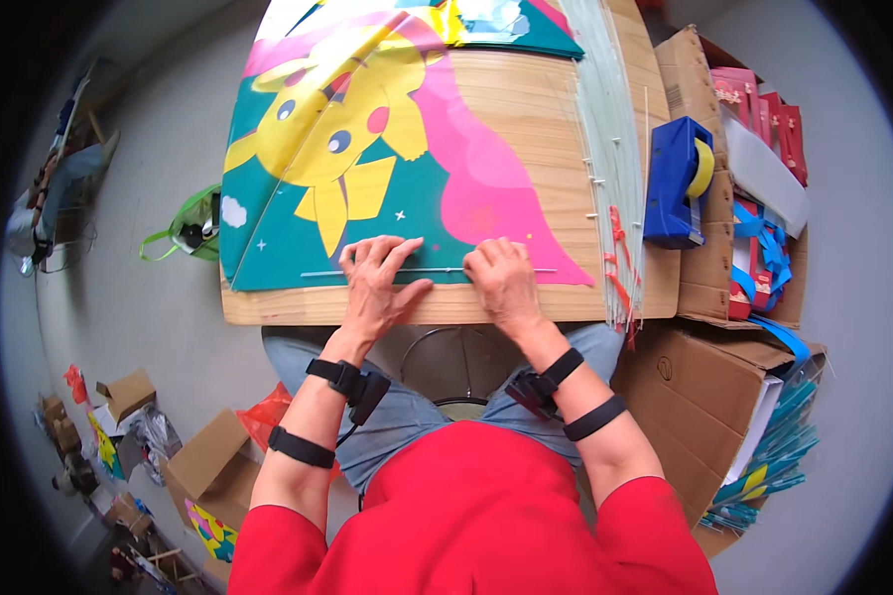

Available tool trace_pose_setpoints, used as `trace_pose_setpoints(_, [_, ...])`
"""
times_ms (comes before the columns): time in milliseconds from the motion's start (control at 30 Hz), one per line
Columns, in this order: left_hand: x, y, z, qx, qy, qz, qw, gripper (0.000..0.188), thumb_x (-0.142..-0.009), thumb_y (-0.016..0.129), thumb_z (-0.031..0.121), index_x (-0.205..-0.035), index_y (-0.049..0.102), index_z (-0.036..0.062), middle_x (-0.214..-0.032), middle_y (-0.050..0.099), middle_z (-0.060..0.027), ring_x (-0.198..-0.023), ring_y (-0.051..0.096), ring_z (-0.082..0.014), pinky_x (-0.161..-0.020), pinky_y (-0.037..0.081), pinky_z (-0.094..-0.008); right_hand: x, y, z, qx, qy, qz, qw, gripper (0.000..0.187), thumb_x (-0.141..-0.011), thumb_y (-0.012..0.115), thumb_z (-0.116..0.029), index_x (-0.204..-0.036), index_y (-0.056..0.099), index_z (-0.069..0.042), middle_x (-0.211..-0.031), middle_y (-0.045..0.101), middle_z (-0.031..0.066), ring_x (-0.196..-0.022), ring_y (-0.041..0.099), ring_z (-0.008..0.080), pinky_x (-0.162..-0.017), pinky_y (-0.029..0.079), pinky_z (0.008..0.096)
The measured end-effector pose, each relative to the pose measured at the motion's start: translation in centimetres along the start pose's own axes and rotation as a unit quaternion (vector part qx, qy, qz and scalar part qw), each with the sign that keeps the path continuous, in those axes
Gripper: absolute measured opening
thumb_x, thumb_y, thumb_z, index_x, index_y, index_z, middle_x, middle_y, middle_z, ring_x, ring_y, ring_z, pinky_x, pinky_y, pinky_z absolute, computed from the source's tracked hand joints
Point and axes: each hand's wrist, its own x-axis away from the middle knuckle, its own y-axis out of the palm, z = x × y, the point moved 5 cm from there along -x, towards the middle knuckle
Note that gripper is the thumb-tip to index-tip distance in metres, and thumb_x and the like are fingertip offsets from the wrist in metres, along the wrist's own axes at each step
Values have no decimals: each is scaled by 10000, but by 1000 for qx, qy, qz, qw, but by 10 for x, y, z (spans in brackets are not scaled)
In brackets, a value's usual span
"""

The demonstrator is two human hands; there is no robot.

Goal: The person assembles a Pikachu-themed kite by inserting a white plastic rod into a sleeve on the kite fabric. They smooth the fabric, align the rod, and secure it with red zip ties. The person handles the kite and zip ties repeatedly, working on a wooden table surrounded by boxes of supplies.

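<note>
A kite sheet (407, 238) in dark green and pink, printed with a yellow cartoon figure, lies spread on the wooden table. Along its near edge runs a thin pale rod (432, 270), roughly parallel to the table's front. My left hand (372, 283) rests over the rod's left part, its thumb and forefinger apart and fingertips down on the sheet. Closer to the right end, my right hand (503, 283) has its fingers curled down around the rod; the fingertips are partly hidden behind the knuckles.
Many thin pale rods (605, 129) lie in a bundle down the table's right side, with red ties (617, 258). Beyond them stands a blue tape dispenser (677, 183). Cardboard boxes (695, 397) flank the table at right. A green bag (196, 223) sits left.
</note>
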Motion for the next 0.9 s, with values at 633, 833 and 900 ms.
trace_pose_setpoints(633, [-26, -3, 1, 81, 7, -124, 989, 103, -768, 687, 239, -852, 701, 181, -851, 623, 43, -896, 511, -152, -884, 270, -365, -12, -14, -18, -54, -42, 48, 997, 104, -747, 542, -80, -846, 514, -70, -825, 516, 58, -802, 521, 222, -750, 413, 354])
trace_pose_setpoints(833, [-15, -3, -6, 36, 25, -65, 997, 176, -715, 718, 191, -888, 687, 190, -834, 604, 50, -900, 514, -157, -897, 267, -370, 2, -13, 4, -4, -3, 30, 1000, 88, -731, 579, -88, -806, 533, -86, -783, 513, 46, -779, 521, 211, -699, 404, 346])
trace_pose_setpoints(900, [-11, 4, -3, 40, 23, -52, 998, 213, -706, 718, 178, -914, 676, 190, -858, 597, 46, -906, 515, -160, -895, 270, -367, 6, -13, 7, -2, 7, 27, 1000, 74, -729, 590, -91, -786, 542, -90, -772, 509, 41, -773, 518, 208, -695, 399, 345])
